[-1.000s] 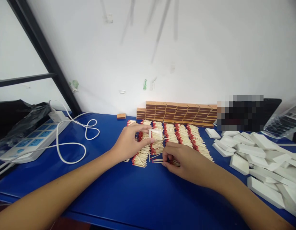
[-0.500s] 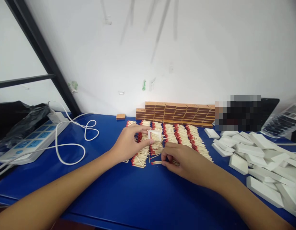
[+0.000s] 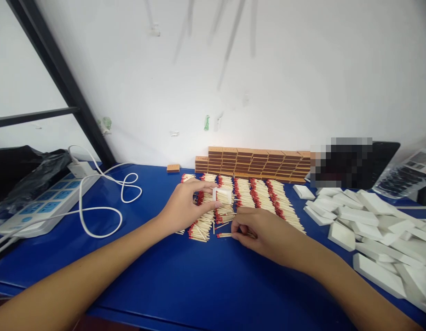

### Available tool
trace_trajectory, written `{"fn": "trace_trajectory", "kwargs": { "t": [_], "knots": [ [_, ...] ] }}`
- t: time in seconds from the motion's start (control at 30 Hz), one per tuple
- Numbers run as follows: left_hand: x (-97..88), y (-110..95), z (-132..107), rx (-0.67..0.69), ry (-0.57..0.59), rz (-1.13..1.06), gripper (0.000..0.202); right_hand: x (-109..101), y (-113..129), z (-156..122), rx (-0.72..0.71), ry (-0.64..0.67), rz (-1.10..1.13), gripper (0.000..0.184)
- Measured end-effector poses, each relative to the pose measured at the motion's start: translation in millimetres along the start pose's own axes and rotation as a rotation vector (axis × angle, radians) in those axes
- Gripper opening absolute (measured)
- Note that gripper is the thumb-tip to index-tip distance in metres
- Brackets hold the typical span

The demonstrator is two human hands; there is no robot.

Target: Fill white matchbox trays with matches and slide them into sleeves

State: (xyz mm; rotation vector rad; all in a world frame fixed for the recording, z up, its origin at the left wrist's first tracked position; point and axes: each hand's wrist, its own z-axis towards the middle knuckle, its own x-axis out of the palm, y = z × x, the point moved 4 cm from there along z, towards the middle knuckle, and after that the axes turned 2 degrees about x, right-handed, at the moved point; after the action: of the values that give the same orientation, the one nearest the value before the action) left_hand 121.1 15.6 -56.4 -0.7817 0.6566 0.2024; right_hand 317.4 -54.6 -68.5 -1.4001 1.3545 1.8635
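The left grip (image 3: pixel 185 205) holds a small white tray (image 3: pixel 215 195), matches inside, between thumb and fingers above the match rows (image 3: pixel 245 195). The right grip (image 3: pixel 266 232), fingertips together, pinches loose matches (image 3: pixel 224 235) (red heads protruding leftward) at the near edge. Behind, brown matchboxes (image 3: pixel 252 159) stand stacked; rightward, white box-like pieces (image 3: pixel 358 215) lie heaped on the blue desk (image 3: pixel 199 285).

matches (image 3: pixel 244 194) unpainted wood; trays (image 3: pixel 358 216) matt, paper-like; tabletop (image 3: pixel 158 280) smooth, glossy; power strip (image 3: pixel 59 194) plastic
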Motion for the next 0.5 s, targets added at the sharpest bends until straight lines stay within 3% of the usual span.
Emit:
{"fn": "trace_trajectory", "kwargs": {
  "t": [0.3,0.4,0.5],
  "knots": [
    [0.2,1,0,-0.005,0.004,0.0,0.039,-1,-3,-1,0.033,0.052,-0.002,0.013],
    [-0.4,2,1,0.0,0.006,0.029,0.038,-8,-5,-1,0.003,-0.015,0.022,0.014],
    [0.4,2,1,-0.002,0.016,0.029,0.037,-18,-7,-2,-0.058,-0.179,0.021,0.012]
  ]
}}
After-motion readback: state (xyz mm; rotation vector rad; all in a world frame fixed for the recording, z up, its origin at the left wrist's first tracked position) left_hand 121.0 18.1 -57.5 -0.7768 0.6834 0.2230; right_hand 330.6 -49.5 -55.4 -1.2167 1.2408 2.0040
